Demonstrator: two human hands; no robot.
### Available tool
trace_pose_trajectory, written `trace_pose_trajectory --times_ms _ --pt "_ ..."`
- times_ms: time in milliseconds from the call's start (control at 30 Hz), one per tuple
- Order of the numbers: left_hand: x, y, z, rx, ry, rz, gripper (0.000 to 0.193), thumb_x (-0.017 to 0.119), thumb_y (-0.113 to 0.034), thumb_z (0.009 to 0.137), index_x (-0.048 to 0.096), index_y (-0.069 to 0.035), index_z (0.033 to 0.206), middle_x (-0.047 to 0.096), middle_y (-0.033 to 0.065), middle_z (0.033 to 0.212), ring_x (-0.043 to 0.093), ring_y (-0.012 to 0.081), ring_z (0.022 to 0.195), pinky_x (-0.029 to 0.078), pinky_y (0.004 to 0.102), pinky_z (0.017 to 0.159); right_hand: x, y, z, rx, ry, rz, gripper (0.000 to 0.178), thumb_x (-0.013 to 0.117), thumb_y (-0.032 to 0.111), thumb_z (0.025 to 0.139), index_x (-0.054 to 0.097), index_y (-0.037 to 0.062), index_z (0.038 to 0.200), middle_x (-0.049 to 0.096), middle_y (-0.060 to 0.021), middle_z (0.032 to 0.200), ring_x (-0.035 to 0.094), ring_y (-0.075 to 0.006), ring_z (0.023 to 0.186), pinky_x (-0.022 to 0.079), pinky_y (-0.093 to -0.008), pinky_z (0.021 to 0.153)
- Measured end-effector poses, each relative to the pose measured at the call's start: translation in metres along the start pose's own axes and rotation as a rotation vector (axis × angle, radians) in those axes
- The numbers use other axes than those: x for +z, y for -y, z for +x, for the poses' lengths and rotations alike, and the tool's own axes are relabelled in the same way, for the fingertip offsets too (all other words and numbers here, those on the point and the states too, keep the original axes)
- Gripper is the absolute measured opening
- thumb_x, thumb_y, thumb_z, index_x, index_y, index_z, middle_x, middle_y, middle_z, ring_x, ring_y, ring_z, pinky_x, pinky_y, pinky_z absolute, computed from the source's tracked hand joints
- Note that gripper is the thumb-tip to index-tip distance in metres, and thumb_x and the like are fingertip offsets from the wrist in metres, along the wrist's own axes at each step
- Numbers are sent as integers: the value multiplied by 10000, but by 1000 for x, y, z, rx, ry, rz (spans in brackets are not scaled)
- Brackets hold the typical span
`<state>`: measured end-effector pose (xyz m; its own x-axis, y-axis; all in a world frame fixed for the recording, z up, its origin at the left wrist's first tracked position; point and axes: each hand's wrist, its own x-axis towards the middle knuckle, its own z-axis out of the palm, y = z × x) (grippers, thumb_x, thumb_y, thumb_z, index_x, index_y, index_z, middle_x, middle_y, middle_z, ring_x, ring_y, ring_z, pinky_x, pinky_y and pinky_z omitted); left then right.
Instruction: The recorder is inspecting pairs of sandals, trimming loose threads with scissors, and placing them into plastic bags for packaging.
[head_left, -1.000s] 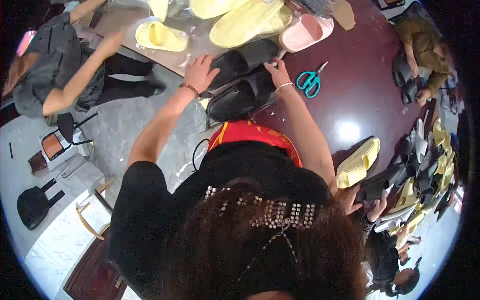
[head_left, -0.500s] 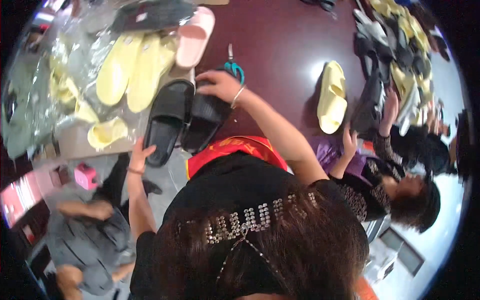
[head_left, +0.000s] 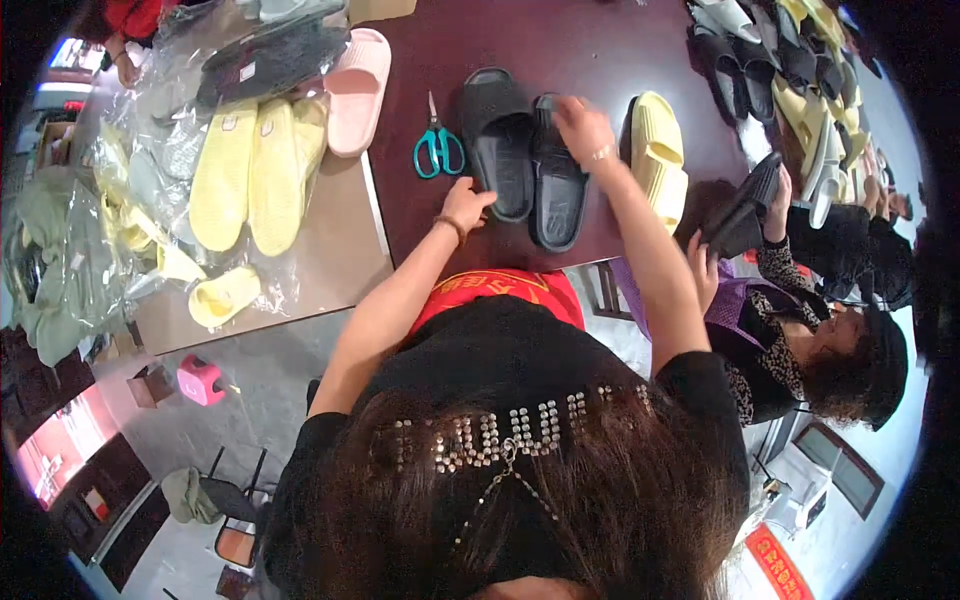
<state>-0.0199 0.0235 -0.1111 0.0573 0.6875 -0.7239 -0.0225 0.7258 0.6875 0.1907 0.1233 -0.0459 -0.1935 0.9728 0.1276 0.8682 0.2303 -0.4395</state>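
Note:
Two black slide slippers lie side by side on the dark red table, toes pointing away from me. Beside the heel of the left black slipper [head_left: 503,150] is my left hand [head_left: 465,207], thumb and fingers apart at its edge. My right hand [head_left: 586,135] is by the toe of the right black slipper [head_left: 558,195]; its fingers are smeared by motion, so their grip is unclear. Teal-handled scissors [head_left: 438,148] lie left of the black pair. To the right rests a pair of yellow slippers [head_left: 660,160], one partly over the other.
On the left, a lighter table [head_left: 330,235] bears a pink slipper [head_left: 357,95], yellow slippers [head_left: 250,180] and plastic-bagged slippers. At my right, a co-worker's hands hold a dark slipper [head_left: 740,215]. A slipper pile [head_left: 815,110] lies at the far right. A pink stool [head_left: 200,380] stands on the floor.
The black pair has moved rightward from the left table's edge to the dark red table between the scissors and yellow slippers. Both my hands have moved right with it; the view has shifted.

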Motion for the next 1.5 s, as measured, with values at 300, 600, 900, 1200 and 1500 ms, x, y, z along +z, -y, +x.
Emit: trace_pose_trajectory --times_ms 300,600,900,1200,1500 --pt "-32 8 -17 385 -168 849 337 602 -215 728 462 -25 968 553 184 744 569 341 705 475 396 652 63 23 -104 336 -113 358 383 574 381 740 595 64 954 527 -152 1079 489 -323 989 369 -399 839" --pt "-43 -35 19 652 -607 1231 399 561 -190 740 420 -108 1105 482 160 984 528 369 852 452 433 709 97 46 -56 549 -33 -184 710 551 582 640 526 52 1111 374 -190 1248 273 -344 1196 130 -532 975" --pt "-68 -28 22 500 -662 1012 427 582 -157 704 425 -97 1097 522 149 915 555 327 798 473 429 661 104 26 -49 581 -89 -93 514 575 378 645 582 -8 985 427 -212 1191 295 -344 1186 98 -530 996" --pt "-104 -40 -46 242 275 -354 378 592 -142 716 446 -82 1059 562 58 822 547 145 671 450 282 576 73 33 -69 104 -576 118 364 546 164 584 556 -127 803 516 -251 994 336 -408 1099 82 -554 1006" --pt "-72 -84 -65 829 -285 -34 422 662 -163 731 443 -20 1063 486 7 794 481 86 711 401 213 612 45 82 -94 154 -110 167 397 535 76 601 516 -90 961 438 -251 1144 287 -412 1150 110 -492 1017"
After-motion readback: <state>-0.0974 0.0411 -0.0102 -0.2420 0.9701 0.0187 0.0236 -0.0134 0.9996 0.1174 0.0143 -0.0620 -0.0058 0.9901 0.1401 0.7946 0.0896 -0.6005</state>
